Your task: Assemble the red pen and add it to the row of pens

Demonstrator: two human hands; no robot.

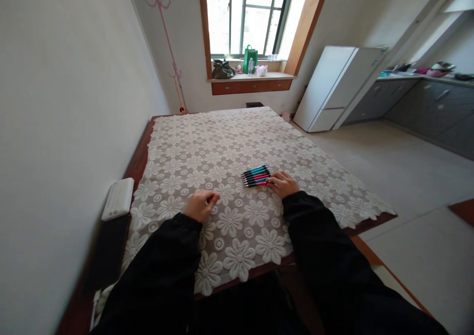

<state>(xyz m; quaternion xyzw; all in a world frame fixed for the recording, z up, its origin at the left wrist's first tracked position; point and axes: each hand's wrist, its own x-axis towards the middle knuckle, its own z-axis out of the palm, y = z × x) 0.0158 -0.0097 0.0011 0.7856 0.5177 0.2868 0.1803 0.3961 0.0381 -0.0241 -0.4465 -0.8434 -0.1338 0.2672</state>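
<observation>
Several pens [256, 175], teal and red with black grips, lie side by side on a white floral lace tablecloth [207, 147]. My right hand [283, 183] rests on the cloth at the right ends of the pens, fingers touching them. My left hand [200, 204] lies on the cloth to the left, fingers curled in; whether something small is pinched at its fingertips is too small to tell. Both arms are in black sleeves.
A white flat box [118, 199] lies on the table's left edge by the wall, with a dark flat object [107, 251] in front of it. Beyond the table are a windowsill with bags [237, 68], a white fridge [333, 91] and grey kitchen cabinets [425, 108].
</observation>
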